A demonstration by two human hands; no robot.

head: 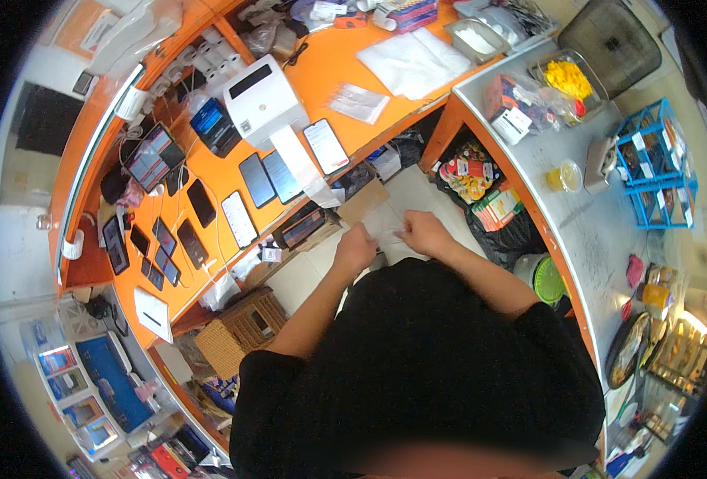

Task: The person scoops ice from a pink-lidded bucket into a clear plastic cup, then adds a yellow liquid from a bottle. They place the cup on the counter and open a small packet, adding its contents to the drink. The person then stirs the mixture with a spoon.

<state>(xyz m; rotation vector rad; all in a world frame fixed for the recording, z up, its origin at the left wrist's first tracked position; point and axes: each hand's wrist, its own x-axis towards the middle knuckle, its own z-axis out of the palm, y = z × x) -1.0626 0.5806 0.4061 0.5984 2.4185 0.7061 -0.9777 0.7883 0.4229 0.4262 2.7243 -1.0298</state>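
Observation:
A thin clear sheet, probably a plastic bag (388, 232), stretches between my two hands over the tiled floor. My left hand (355, 247) pinches one side of it, and my right hand (424, 232) grips the other. Its full outline is hard to make out. Beyond my left hand, a strip of white paper (298, 157) hangs over the orange counter's edge from a white label printer (262, 99). A lit white-screened phone (326, 146) lies beside that strip, with dark phones (258, 179) on its other side.
The orange counter (323, 66) carries a stack of clear bags (359, 103) and white plastic sheets (413, 63). Several phones (193, 242) and a tablet (153, 157) lie leftward. At right, a grey counter (581, 233) holds blue racks (653, 161) and a cup (564, 177). A green-lidded bucket (548, 280) stands below.

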